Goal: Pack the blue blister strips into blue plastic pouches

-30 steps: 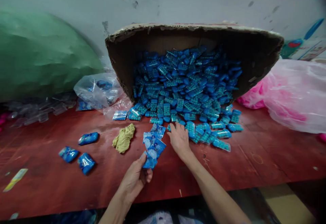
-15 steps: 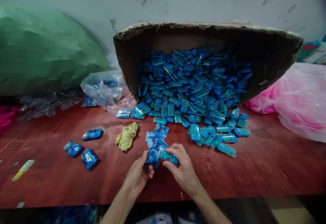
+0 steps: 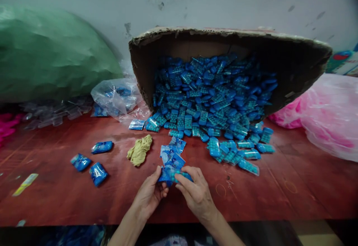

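My left hand pinches a blue printed plastic sleeve between thumb and fingers. In my right hand is a small clear box with a blue cap and turquoise balls, lying sideways with its clear end against the sleeve's edge. How far the box is inside the sleeve I cannot tell. More flat blue sleeves lie in an overlapping row just beyond my hands. To the left rest several sleeve-covered boxes, beside a crumpled yellow-green cloth.
A cardboard carton lies on its side, spilling a heap of ball-filled boxes onto the red table. A clear bag of sleeves and a large green sack stand left; a pink-filled bag lies right.
My right hand has brought the box left and slightly down against the sleeve, its fingers now lying over the top. My left hand keeps its pinch on the sleeve.
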`<act>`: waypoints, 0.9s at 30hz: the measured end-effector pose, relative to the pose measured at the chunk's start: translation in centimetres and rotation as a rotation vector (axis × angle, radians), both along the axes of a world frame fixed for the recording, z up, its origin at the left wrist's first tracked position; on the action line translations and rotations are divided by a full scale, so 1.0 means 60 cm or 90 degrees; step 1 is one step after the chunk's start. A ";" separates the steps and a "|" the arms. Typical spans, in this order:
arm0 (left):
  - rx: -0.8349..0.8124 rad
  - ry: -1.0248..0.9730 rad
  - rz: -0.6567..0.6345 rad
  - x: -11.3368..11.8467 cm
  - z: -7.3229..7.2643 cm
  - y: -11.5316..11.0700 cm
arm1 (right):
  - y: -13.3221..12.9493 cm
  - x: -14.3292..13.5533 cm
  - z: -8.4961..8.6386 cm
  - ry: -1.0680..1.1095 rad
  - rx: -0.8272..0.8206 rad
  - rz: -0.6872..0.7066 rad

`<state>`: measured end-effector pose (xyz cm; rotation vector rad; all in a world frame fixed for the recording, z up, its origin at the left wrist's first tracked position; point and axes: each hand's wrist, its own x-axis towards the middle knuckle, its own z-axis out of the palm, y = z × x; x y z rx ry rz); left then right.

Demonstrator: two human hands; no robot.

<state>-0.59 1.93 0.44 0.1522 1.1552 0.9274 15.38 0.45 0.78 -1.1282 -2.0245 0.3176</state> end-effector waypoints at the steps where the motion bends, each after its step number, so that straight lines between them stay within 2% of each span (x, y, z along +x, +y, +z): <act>1: -0.009 -0.002 -0.002 0.000 0.001 0.000 | 0.000 0.000 -0.001 0.002 0.016 0.005; 5: 0.029 0.012 -0.025 -0.002 0.004 -0.001 | 0.001 -0.001 -0.010 0.025 0.019 0.027; 9: 0.128 0.078 -0.025 0.000 0.006 -0.003 | 0.001 -0.004 -0.014 0.111 -0.096 0.057; 12: 0.160 0.152 -0.022 0.002 0.006 -0.002 | -0.002 -0.012 -0.015 0.231 -0.201 0.015; 14: 0.141 0.135 -0.035 0.002 0.005 -0.001 | -0.005 -0.019 -0.019 0.292 -0.235 -0.031; 18: 0.064 0.011 -0.076 -0.003 0.001 -0.001 | -0.011 -0.030 -0.037 0.331 -0.235 -0.035; 21: 0.066 0.053 -0.095 -0.005 -0.001 -0.002 | -0.017 -0.034 -0.056 0.335 -0.215 -0.029; 24: 0.069 0.067 -0.085 -0.003 0.000 -0.002 | -0.018 -0.035 -0.076 0.304 -0.168 -0.065; 27: 0.039 -0.071 -0.063 0.004 0.000 -0.004 | -0.011 -0.032 -0.099 0.242 -0.097 -0.090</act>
